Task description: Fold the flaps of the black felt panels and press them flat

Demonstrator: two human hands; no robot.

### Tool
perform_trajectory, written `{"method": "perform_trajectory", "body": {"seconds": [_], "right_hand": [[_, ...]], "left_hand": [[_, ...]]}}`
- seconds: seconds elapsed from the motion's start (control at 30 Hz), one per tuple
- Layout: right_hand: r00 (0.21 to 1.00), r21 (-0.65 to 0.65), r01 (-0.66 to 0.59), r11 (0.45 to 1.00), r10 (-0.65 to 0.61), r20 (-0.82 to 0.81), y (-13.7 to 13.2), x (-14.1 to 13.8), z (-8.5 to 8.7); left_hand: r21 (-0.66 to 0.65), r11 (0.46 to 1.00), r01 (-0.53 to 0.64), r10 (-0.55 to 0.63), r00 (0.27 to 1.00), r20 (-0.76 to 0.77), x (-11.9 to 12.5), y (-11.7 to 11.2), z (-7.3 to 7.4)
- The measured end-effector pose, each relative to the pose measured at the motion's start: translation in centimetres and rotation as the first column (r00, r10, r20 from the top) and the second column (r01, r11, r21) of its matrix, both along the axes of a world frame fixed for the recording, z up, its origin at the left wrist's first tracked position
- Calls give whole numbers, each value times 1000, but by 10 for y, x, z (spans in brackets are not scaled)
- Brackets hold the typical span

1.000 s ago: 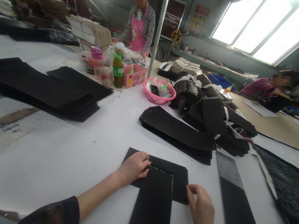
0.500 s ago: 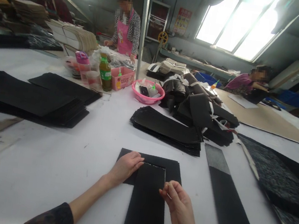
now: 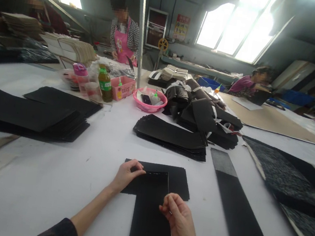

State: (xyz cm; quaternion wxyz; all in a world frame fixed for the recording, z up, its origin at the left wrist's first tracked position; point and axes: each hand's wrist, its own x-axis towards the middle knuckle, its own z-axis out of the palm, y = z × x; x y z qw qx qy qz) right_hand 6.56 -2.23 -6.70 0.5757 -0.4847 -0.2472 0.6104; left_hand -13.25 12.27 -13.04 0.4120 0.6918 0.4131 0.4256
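A long black strip [image 3: 153, 219] of sheet material reaches from the bottom of the head view toward the middle of the table. Its far end overlaps a black panel [image 3: 179, 181] lying crosswise, and a thin pale line shows in places along that end. My left hand [image 3: 126, 174] pinches the strip's far left corner between thumb and fingers. At the strip's right edge, my right hand [image 3: 177, 214] has its fingertips pressed together on the edge. Just beyond lies a stack of black panels [image 3: 169, 133].
Another black strip [image 3: 238, 207] with a grey end lies to the right. More black panels [image 3: 29, 110] are piled at the left. A pink basin [image 3: 149, 107], a green bottle [image 3: 105, 84] and a metal pole [image 3: 141, 30] stand farther back. Other people work around the table.
The head view has shifted slightly. The pale line along the strip's far end shows less than before. Both hands keep hold near the same places. The person in the pink apron has drawn their hands in.
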Motion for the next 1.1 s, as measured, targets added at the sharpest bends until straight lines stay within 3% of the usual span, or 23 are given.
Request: {"method": "perform_trajectory", "body": {"seconds": [0.17,0.4,0.53,0.67,0.73,0.87,1.0,1.1], "right_hand": [[1000,-7,-6,1000,6,0,1,-9,-13],[963,35,-94,995,81,259,7,-22,-49],[959,51,-101,994,84,272,8,-20,-57],[970,39,-83,996,72,231,7,-18,-54],[973,39,-66,997,55,223,6,-17,-54],[964,68,-109,992,89,251,5,-16,-55],[943,96,-181,979,145,301,4,-16,-57],[935,102,-208,973,167,314,3,-15,-58]], "left_hand": [[-42,999,-3,4,1000,16,1,-1,0],[-66,998,-23,27,997,66,2,2,-1],[-67,997,-37,42,997,69,0,5,3],[-9,989,-147,148,989,26,4,-14,17],[23,992,-128,128,991,-30,9,-34,26],[-181,981,73,-69,997,27,23,-75,35],[-427,899,99,-5,977,214,35,-94,26],[-525,841,130,49,948,313,39,-95,19]]}}
